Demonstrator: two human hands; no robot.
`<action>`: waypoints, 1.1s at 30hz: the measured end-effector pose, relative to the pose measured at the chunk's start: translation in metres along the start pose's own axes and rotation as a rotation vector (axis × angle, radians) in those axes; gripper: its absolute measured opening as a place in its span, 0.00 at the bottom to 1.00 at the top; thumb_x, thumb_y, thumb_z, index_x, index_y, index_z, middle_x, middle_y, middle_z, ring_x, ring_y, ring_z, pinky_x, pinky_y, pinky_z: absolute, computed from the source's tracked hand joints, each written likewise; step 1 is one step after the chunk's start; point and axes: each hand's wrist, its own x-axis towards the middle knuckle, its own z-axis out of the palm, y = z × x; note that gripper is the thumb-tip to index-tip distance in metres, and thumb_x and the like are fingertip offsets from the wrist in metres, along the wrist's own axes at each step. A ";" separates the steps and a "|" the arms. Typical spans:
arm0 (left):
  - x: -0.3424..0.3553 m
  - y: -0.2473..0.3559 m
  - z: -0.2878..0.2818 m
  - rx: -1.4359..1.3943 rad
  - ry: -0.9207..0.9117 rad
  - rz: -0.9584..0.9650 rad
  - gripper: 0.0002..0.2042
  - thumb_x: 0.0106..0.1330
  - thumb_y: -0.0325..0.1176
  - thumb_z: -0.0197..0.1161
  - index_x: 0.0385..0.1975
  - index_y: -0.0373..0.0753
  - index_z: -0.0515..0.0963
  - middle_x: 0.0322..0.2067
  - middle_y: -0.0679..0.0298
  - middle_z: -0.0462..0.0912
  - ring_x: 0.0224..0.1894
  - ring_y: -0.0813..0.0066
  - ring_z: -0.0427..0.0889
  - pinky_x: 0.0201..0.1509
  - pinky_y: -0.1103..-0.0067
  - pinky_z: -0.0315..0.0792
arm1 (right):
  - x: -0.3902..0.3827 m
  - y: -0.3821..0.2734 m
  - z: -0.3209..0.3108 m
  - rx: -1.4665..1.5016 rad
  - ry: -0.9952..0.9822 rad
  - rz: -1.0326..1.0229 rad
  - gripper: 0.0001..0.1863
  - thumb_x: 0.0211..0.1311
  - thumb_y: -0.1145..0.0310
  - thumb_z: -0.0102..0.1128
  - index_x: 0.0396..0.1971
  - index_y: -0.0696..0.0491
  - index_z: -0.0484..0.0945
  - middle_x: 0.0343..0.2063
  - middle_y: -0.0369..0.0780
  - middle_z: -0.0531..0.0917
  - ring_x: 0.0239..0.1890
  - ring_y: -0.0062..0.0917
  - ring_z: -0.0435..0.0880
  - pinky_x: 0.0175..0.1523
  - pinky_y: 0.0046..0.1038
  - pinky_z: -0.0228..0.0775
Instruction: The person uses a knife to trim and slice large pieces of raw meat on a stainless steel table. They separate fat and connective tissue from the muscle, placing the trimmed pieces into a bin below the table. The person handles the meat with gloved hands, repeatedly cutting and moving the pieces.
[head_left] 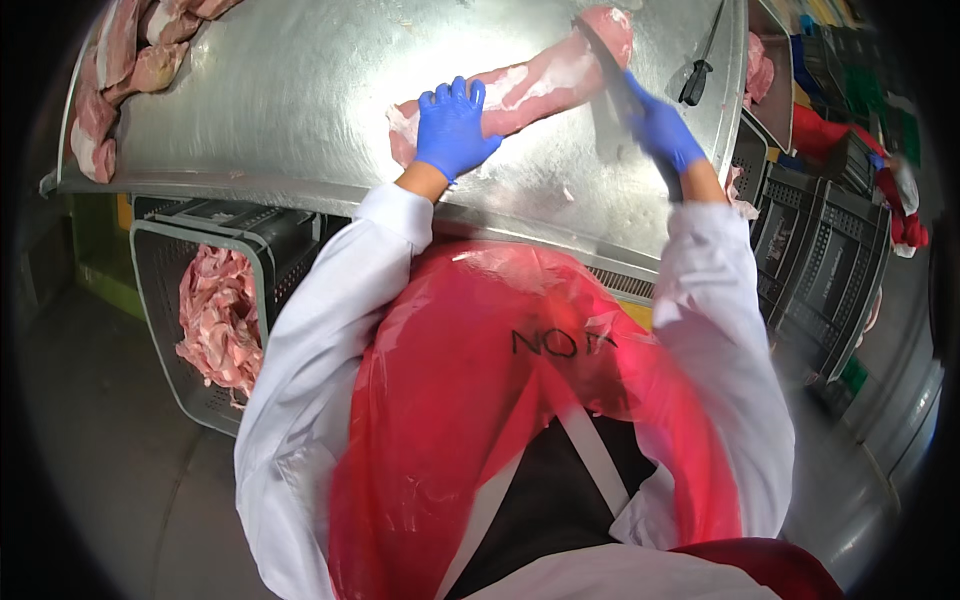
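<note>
A long piece of raw meat, pink with white fat patches, lies slantwise across the metal table. My left hand, in a blue glove, rests on its near-left end with the fingers spread over it. In my right hand, also blue-gloved and slightly blurred, is a knife. Its blade lies across the far-right end of the meat, at the surface or into it; I cannot tell how deep. The grip of the knife is hidden in the closed fingers.
The metal table holds several meat pieces at far left. A dark-handled steel rod lies near its right edge. Below left stands a grey crate of meat trimmings; dark crates stand at right.
</note>
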 end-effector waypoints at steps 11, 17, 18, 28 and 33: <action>-0.004 0.012 0.006 -0.031 0.030 -0.103 0.37 0.55 0.53 0.67 0.59 0.33 0.68 0.51 0.50 0.72 0.52 0.53 0.72 0.54 0.55 0.64 | -0.089 -0.015 0.041 0.211 -0.007 0.190 0.37 0.68 0.73 0.55 0.75 0.37 0.57 0.21 0.38 0.79 0.18 0.19 0.76 0.25 0.27 0.73; -0.007 0.023 0.015 -0.038 0.025 -0.062 0.38 0.55 0.54 0.67 0.60 0.33 0.67 0.50 0.51 0.71 0.50 0.55 0.73 0.51 0.57 0.64 | -0.068 -0.038 0.049 0.291 0.052 0.196 0.38 0.67 0.72 0.57 0.76 0.41 0.55 0.23 0.38 0.80 0.17 0.18 0.74 0.24 0.24 0.71; -0.004 0.020 0.017 -0.014 0.056 -0.063 0.38 0.55 0.54 0.67 0.60 0.33 0.68 0.49 0.52 0.72 0.49 0.56 0.74 0.50 0.58 0.65 | -0.088 -0.043 0.056 0.300 0.039 0.222 0.38 0.67 0.72 0.57 0.76 0.42 0.55 0.23 0.38 0.80 0.17 0.18 0.75 0.24 0.24 0.71; 0.000 0.024 0.014 -0.044 0.061 -0.035 0.34 0.55 0.54 0.67 0.54 0.33 0.70 0.46 0.53 0.73 0.47 0.57 0.75 0.48 0.58 0.67 | -0.113 -0.042 0.090 0.379 0.044 0.199 0.36 0.70 0.68 0.55 0.76 0.45 0.54 0.19 0.38 0.78 0.16 0.19 0.75 0.25 0.26 0.72; -0.001 0.029 0.017 -0.123 0.018 -0.032 0.36 0.54 0.56 0.68 0.54 0.32 0.69 0.48 0.51 0.73 0.50 0.54 0.75 0.49 0.56 0.67 | -0.092 -0.046 0.081 0.319 0.053 0.229 0.36 0.70 0.68 0.54 0.76 0.43 0.53 0.22 0.39 0.80 0.17 0.19 0.75 0.24 0.26 0.72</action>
